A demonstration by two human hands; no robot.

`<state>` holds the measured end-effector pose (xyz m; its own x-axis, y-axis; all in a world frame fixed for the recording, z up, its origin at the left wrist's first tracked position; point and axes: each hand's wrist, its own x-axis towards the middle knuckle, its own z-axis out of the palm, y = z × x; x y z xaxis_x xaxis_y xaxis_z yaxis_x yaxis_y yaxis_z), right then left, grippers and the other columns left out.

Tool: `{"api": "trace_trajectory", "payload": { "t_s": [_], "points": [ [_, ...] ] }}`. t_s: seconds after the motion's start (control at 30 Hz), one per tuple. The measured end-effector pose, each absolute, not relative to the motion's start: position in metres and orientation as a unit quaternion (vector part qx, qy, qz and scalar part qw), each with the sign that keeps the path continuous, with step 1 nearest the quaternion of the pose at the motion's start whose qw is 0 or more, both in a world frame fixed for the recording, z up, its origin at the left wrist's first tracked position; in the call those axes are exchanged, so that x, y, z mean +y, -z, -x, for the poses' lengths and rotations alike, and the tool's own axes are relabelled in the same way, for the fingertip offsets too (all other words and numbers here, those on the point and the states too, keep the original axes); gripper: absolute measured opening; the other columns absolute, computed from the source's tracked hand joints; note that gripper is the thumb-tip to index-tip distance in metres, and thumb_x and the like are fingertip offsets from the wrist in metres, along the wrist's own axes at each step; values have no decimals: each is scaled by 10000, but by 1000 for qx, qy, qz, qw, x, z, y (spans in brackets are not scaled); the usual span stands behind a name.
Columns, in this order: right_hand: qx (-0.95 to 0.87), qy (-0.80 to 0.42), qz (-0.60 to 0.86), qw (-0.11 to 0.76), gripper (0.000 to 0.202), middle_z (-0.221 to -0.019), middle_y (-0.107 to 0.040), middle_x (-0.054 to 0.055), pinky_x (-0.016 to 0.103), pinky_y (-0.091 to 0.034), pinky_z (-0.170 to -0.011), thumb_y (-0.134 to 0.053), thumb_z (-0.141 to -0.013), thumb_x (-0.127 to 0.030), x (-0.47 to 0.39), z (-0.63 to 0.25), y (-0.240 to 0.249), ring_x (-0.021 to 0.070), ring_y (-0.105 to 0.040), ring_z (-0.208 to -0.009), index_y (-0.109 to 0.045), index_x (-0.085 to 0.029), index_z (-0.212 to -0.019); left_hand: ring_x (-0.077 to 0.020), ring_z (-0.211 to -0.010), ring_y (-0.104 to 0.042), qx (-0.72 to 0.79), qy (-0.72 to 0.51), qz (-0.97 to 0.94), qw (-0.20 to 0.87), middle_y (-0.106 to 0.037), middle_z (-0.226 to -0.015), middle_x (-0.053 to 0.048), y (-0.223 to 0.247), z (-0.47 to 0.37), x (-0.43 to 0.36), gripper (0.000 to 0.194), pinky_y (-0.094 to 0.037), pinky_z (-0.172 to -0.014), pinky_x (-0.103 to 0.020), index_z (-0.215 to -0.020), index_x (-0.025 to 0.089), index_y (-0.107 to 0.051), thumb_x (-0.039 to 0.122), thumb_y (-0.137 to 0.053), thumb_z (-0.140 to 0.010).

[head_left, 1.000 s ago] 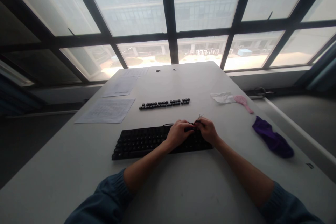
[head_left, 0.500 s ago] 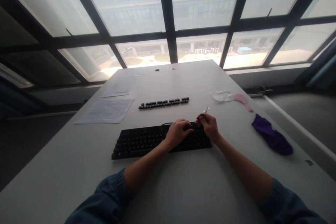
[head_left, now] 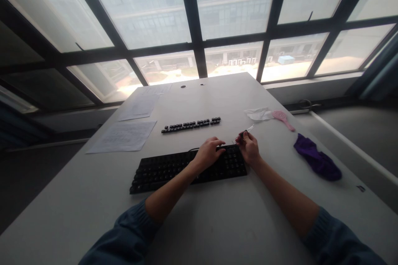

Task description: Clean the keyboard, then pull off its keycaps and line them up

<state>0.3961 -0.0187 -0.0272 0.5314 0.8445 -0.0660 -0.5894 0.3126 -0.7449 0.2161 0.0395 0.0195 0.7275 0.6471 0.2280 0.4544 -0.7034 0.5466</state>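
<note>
A black keyboard (head_left: 174,169) lies on the white table under my hands. My left hand (head_left: 209,152) rests over its upper right part, thumb and fingers apart, with nothing seen between them. At the keyboard's top right corner, my right hand (head_left: 248,145) is closed on a small dark piece (head_left: 243,134) and a thin, shiny wire-like tool (head_left: 250,128). Several loose black keycaps (head_left: 191,125) stand in two rows behind the keyboard.
Written papers (head_left: 121,136) lie on the left of the table (head_left: 192,232). To the right are a crumpled white tissue (head_left: 258,114), a pink hairbrush (head_left: 281,118) and a purple cloth item (head_left: 317,158). Windows rise behind the table.
My right hand has lifted slightly off the keyboard and turned, showing the small dark piece. My left hand's fingers have spread apart and moved away from it. The view has shifted a little.
</note>
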Motion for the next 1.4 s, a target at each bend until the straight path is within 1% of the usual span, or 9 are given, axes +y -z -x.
{"api": "trace_trajectory", "payload": {
  "t_s": [0.1, 0.3, 0.47, 0.57, 0.67, 0.8, 0.93, 1.2, 1.4],
  "points": [
    [-171, -447, 369, 796, 373, -633, -587, -15, 252, -462, -485, -810, -714, -509, -18, -398, 29, 129, -582, -562, -614, -193, -748, -192, -844, -656, 302, -207, -898, 244, -696, -940, -52, -20, -221, 42, 140, -517, -805, -304, -944, 214, -753, 201, -715, -809],
    [-164, -460, 350, 799, 362, -635, -602, -7, 234, -443, -491, -832, -699, -485, -15, -400, 33, 127, -585, -589, -642, -180, -742, -132, -690, -651, 311, -263, -858, 312, -705, -767, -6, -26, -221, 41, 164, -516, -683, -235, -903, 170, -706, 91, -650, -771],
    [-170, -466, 346, 796, 341, -620, -611, -5, 234, -433, -503, -825, -714, -469, -14, -400, 35, 125, -577, -584, -649, -178, -745, -179, -838, -714, 339, -275, -771, 464, -768, -904, -50, -21, -221, 43, 201, -568, -805, -281, -921, 150, -742, 130, -716, -722],
    [-176, -468, 348, 793, 334, -614, -613, -6, 236, -429, -510, -820, -720, -464, -15, -400, 35, 123, -572, -578, -649, -178, -747, -218, -913, -727, 370, -246, -689, 572, -780, -956, -77, -20, -219, 46, 321, -575, -869, -323, -994, 139, -761, 203, -796, -681],
    [-178, -468, 355, 790, 335, -610, -614, -8, 246, -426, -510, -816, -720, -468, -16, -400, 34, 125, -563, -565, -646, -180, -753, -230, -922, -730, 383, -222, -659, 608, -782, -954, -88, -23, -216, 48, 434, -574, -884, -338, -1077, 138, -753, 257, -831, -667],
    [-174, -470, 360, 787, 346, -618, -612, -8, 252, -427, -508, -815, -713, -479, -16, -400, 32, 131, -568, -570, -638, -184, -754, -229, -907, -733, 384, -250, -690, 560, -780, -941, -92, -30, -217, 49, 342, -586, -857, -336, -1029, 142, -768, 311, -786, -732],
    [-167, -475, 351, 790, 356, -620, -609, -8, 240, -423, -506, -829, -694, -478, -15, -399, 31, 129, -569, -583, -642, -181, -752, -205, -875, -727, 337, -301, -758, 471, -757, -940, -79, -32, -224, 55, 201, -601, -848, -325, -907, 146, -767, 250, -762, -734],
    [-164, -485, 364, 778, 376, -596, -620, -3, 243, -389, -474, -796, -712, -517, -14, -398, 30, 119, -524, -516, -627, -185, -769, -163, -828, -701, 262, -295, -841, 371, -669, -969, -76, -27, -253, 96, 221, -625, -798, -306, -996, 140, -739, 157, -672, -786],
    [-140, -493, 348, 785, 370, -599, -614, -2, 242, -395, -483, -818, -686, -495, -11, -397, 29, 123, -537, -538, -633, -181, -746, -144, -797, -675, 203, -243, -914, 253, -661, -970, -66, -77, -287, 144, 202, -605, -786, -283, -956, 161, -766, 114, -647, -800]
  ]
}}
